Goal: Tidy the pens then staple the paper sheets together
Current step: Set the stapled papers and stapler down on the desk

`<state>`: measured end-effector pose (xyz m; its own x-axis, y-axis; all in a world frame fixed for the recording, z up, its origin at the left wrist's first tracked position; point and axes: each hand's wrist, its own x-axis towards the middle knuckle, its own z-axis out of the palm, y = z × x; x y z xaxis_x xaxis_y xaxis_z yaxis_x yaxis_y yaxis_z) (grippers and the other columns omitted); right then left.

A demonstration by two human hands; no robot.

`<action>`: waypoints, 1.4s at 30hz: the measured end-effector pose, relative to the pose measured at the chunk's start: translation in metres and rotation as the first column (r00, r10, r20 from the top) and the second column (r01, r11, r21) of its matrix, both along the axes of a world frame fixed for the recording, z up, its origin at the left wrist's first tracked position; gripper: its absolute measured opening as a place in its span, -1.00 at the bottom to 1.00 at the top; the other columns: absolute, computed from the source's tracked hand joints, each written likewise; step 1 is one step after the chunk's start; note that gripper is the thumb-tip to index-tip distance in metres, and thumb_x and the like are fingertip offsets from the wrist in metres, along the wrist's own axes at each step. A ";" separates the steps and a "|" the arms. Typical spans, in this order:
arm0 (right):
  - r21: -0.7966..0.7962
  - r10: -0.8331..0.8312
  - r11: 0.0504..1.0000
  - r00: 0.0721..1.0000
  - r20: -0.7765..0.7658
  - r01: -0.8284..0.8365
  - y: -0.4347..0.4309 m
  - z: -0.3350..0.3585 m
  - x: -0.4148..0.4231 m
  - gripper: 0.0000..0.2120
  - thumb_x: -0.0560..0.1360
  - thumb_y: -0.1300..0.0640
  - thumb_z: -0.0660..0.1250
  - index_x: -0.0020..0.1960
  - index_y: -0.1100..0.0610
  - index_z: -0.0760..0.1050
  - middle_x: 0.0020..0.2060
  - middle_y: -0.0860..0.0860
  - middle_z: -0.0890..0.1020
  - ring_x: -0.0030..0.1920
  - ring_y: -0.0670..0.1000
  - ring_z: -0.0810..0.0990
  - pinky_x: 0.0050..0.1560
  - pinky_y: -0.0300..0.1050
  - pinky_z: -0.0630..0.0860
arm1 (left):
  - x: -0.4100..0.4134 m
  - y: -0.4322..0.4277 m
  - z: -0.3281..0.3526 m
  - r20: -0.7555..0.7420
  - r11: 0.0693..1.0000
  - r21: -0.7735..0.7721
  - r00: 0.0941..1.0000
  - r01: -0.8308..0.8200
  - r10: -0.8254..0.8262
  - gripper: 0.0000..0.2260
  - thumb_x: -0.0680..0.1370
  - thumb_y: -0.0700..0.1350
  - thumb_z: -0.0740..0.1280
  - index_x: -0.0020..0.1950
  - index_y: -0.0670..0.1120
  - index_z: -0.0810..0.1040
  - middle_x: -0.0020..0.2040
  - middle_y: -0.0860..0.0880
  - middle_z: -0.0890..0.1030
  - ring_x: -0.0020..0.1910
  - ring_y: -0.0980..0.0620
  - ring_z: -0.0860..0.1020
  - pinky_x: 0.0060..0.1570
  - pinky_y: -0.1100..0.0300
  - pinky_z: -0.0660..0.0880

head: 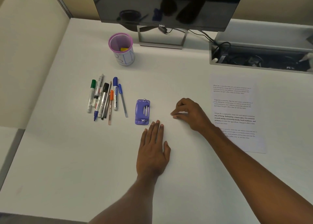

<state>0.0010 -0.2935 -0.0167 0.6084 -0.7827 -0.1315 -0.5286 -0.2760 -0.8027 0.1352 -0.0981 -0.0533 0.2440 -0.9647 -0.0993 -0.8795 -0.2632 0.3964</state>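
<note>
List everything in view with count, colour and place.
pens and markers: several, mixed colours, piled left of centre
pen cup: one, purple with white wrap, behind the pens
stapler: one, purple, right of the pens
paper sheets: count unclear, white, printed, right side
monitor: one, black, at the back
cable tray: one, grey, back right
desk: one, white
left hand: flat on desk near stapler
right hand: loosely curled, fingertips on desk
</note>
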 end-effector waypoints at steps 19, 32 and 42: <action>-0.373 -0.069 0.928 0.974 -0.217 -0.018 -0.009 0.012 0.029 -0.89 0.58 0.29 0.32 -0.07 0.13 0.57 -0.09 0.01 0.60 -0.05 0.08 0.54 -0.04 -0.02 0.46 | 0.000 0.000 -0.001 -0.002 1.000 -0.012 1.000 -0.010 0.010 -0.38 0.71 0.06 0.14 0.73 0.01 -0.01 0.71 0.09 -0.06 0.67 0.23 -0.29 0.66 0.13 -0.16; -0.413 -0.145 0.893 0.984 0.107 0.177 -0.091 0.096 0.192 -0.87 0.66 0.15 0.29 0.02 0.19 0.57 -0.10 0.08 0.66 -0.16 -0.08 0.51 -0.21 -0.51 0.36 | 0.000 -0.002 0.002 0.010 0.999 0.040 1.000 -0.006 0.005 -0.37 0.69 0.13 0.17 0.73 0.00 0.08 0.72 0.05 0.10 0.70 0.06 0.07 0.64 0.12 -0.09; -0.431 -0.050 0.894 0.929 -0.368 -0.123 -0.157 0.117 0.279 -0.86 0.64 0.18 0.30 0.08 0.16 0.63 -0.03 0.13 0.66 -0.08 0.11 0.60 0.01 -0.09 0.60 | 0.006 -0.005 0.007 0.031 0.997 0.030 0.997 0.075 -0.076 -0.39 0.61 0.09 0.28 0.65 -0.06 0.35 0.67 -0.01 0.29 0.64 0.02 0.29 0.53 0.04 0.18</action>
